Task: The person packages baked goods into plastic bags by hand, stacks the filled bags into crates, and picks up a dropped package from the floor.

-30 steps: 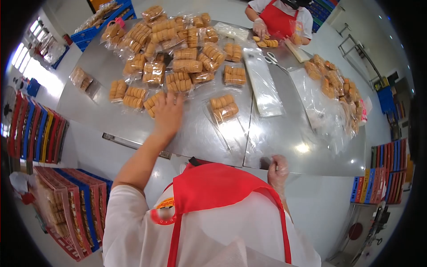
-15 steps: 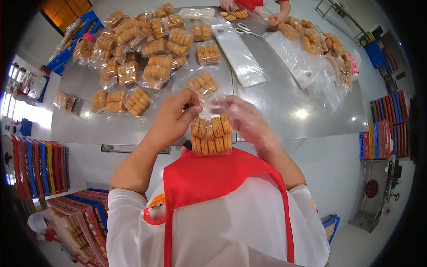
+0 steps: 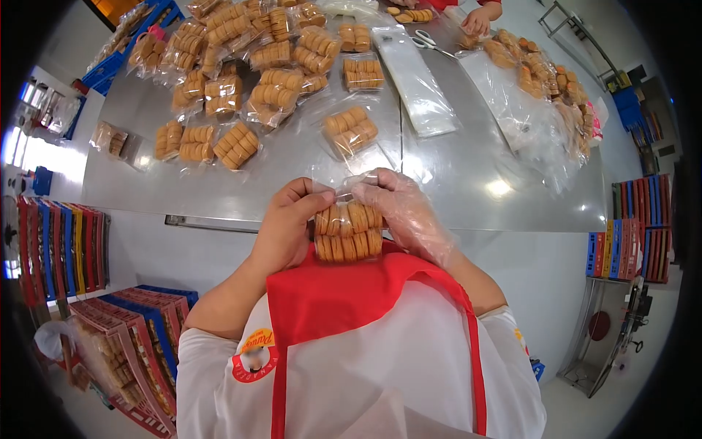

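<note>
Between my hands hangs a clear plastic bag of round biscuits (image 3: pixel 348 238), stacked in two rows, close against my red apron. My left hand (image 3: pixel 296 212) pinches the bag's top edge at its left side. On the right side, my right hand (image 3: pixel 395 205), in a thin clear glove, pinches the same top edge. The bag's mouth is drawn flat between the fingers of both hands. Just beyond them on the steel table (image 3: pixel 278 186) lies another bag of biscuits (image 3: pixel 351 130) with loose film at its near end.
Many filled biscuit bags (image 3: pixel 274 95) are heaped at the table's left. Flat clear bags (image 3: pixel 415 80) lie mid-table beside scissors (image 3: pixel 433 44). At the right are a plastic sheet (image 3: pixel 504 102) and a biscuit pile (image 3: pixel 537 69). Across the table shows another person's hand (image 3: pixel 479 20).
My right hand has come in from a blurred position and taken hold of the bag's top edge. The view has shifted, so the table items appear higher.
</note>
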The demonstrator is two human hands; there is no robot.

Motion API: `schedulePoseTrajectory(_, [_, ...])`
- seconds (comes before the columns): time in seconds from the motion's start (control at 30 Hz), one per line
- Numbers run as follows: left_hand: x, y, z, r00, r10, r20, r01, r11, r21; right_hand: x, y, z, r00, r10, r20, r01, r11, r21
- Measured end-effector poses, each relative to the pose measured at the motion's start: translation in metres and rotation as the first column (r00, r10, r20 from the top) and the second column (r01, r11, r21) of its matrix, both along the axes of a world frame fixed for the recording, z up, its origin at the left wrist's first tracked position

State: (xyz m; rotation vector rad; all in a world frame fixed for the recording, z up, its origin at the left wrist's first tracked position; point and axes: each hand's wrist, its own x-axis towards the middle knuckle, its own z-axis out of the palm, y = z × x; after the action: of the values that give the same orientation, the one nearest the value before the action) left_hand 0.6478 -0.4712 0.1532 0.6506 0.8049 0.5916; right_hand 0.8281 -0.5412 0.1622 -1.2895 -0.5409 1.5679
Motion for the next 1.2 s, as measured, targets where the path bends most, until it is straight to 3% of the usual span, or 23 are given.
schedulePoseTrajectory(0.1, [-0.007, 0.000, 0.007, 0.998, -0.043, -0.034, 0.046, 0.995, 0.091, -0.002, -0.002, 0.002, 0.998, -0.018, 0.064, 0.006, 0.984, 0.178])
schedulePoseTrajectory(0.2, [-0.005, -0.006, 0.011, 0.974, 0.039, -0.225, 0.078, 0.870, 0.487, -0.006, -0.004, 0.005, 0.994, -0.067, 0.086, 0.041, 0.960, 0.275])
schedulePoseTrajectory(0.3, [-0.005, -0.006, 0.001, 0.985, 0.038, -0.165, 0.037, 0.901, 0.433, -0.005, -0.004, 0.004, 0.997, -0.071, 0.034, 0.059, 0.959, 0.276])
schedulePoseTrajectory(0.4, [-0.006, -0.004, 0.008, 0.997, -0.069, 0.028, 0.069, 0.997, 0.018, 0.001, -0.006, 0.005, 0.999, -0.040, -0.004, 0.040, 0.984, 0.175])
schedulePoseTrajectory(0.5, [-0.007, -0.008, 0.008, 0.999, -0.033, 0.027, 0.034, 0.999, -0.038, 0.003, -0.011, 0.014, 0.997, 0.048, -0.053, -0.045, 0.998, 0.046])
schedulePoseTrajectory(0.6, [-0.009, -0.013, 0.004, 1.000, -0.027, -0.011, 0.026, 0.998, -0.054, 0.008, -0.016, -0.017, 0.990, 0.105, -0.090, -0.092, 0.987, 0.135])
schedulePoseTrajectory(0.7, [-0.019, -0.009, -0.015, 0.988, -0.109, 0.109, 0.113, 0.993, -0.026, 0.008, -0.018, -0.012, 0.975, 0.113, -0.193, -0.095, 0.991, 0.099])
schedulePoseTrajectory(0.8, [-0.029, -0.007, -0.032, 0.958, -0.202, 0.205, 0.194, 0.979, 0.056, 0.013, -0.018, -0.022, 0.973, 0.228, -0.047, -0.219, 0.965, 0.146])
schedulePoseTrajectory(0.9, [-0.031, -0.007, -0.026, 0.947, -0.273, 0.168, 0.245, 0.955, 0.169, 0.019, -0.019, -0.008, 0.937, 0.322, 0.136, -0.337, 0.936, 0.106])
schedulePoseTrajectory(1.0, [-0.035, -0.005, -0.033, 0.920, -0.377, 0.108, 0.262, 0.796, 0.546, 0.020, -0.030, -0.023, 0.956, 0.294, -0.011, -0.268, 0.886, 0.379])
schedulePoseTrajectory(1.1, [-0.038, -0.008, -0.026, 0.924, -0.381, -0.042, 0.328, 0.730, 0.600, 0.025, -0.035, -0.029, 0.945, 0.290, 0.149, -0.326, 0.826, 0.460])
schedulePoseTrajectory(1.2, [-0.034, -0.003, -0.037, 0.922, -0.374, -0.098, 0.321, 0.598, 0.734, 0.026, -0.041, -0.037, 0.957, 0.253, 0.139, -0.289, 0.832, 0.475])
